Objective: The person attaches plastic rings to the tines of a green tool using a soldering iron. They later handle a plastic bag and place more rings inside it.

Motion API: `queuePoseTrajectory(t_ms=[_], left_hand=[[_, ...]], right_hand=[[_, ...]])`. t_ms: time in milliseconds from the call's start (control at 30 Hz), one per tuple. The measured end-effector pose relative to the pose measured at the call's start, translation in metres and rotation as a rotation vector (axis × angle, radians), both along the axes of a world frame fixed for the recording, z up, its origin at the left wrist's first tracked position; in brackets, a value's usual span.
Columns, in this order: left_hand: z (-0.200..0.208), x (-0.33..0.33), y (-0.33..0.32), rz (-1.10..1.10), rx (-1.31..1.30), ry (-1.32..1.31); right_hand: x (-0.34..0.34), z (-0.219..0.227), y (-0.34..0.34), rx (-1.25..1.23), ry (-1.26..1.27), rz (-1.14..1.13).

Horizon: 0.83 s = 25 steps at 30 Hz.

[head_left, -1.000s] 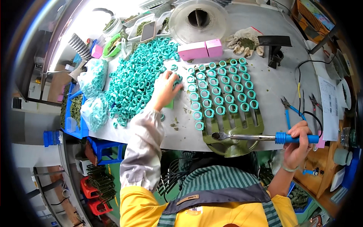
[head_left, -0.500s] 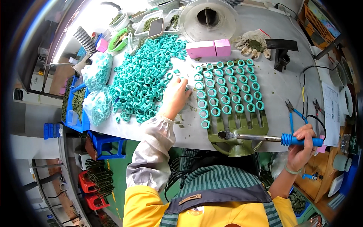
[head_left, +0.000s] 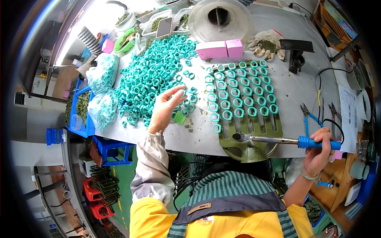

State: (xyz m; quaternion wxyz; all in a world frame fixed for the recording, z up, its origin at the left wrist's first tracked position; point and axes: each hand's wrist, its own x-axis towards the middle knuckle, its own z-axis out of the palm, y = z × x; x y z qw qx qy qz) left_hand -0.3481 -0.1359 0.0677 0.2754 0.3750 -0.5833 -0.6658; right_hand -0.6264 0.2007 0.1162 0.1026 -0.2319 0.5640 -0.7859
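My left hand (head_left: pixel 162 109) hovers at the near right side of a heap of teal plastic rings (head_left: pixel 149 75). Its thumb and forefinger are apart, with nothing visible between them. Below its fingers lies a small flat green piece (head_left: pixel 179 118). My right hand (head_left: pixel 318 150) is wrapped round the blue handle of a soldering iron (head_left: pixel 274 140). The iron's broad tip rests over the near end of an olive-green slotted plate (head_left: pixel 249 151). Rows of teal rings (head_left: pixel 237 102) sit on this plate's slats.
Pink blocks (head_left: pixel 212 50), a soiled glove (head_left: pixel 266 44) and a black stand (head_left: pixel 295 55) are behind the plate. Pliers (head_left: pixel 306 119) lie near my right hand, beside the iron's cable. Bagged rings (head_left: pixel 102 109) and a blue bin (head_left: pixel 81 129) stand at left.
My left hand has drawn back to the left and its fingers have spread. Several loose rings and the green piece now show where it was. The iron has barely shifted.
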Motion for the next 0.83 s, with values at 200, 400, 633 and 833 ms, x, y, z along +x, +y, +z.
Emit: queuePoseTrajectory(t_ms=[200, 400, 633, 833], left_hand=[[0.029, 0.003, 0.069, -0.130, -0.553, -0.328], [0.036, -0.024, 0.127, -0.350, -0.897, -0.308], [0.025, -0.045, 0.131, -0.455, -1.075, -0.388], [0.025, -0.047, 0.130, -0.506, -1.057, -0.411]], right_hand=[[-0.002, 0.002, 0.002, 0.018, -0.025, 0.024], [-0.005, -0.014, -0.002, -0.047, 0.043, 0.093], [-0.001, -0.032, -0.016, -0.093, -0.002, 0.150], [-0.006, -0.036, -0.014, -0.100, 0.038, 0.225]])
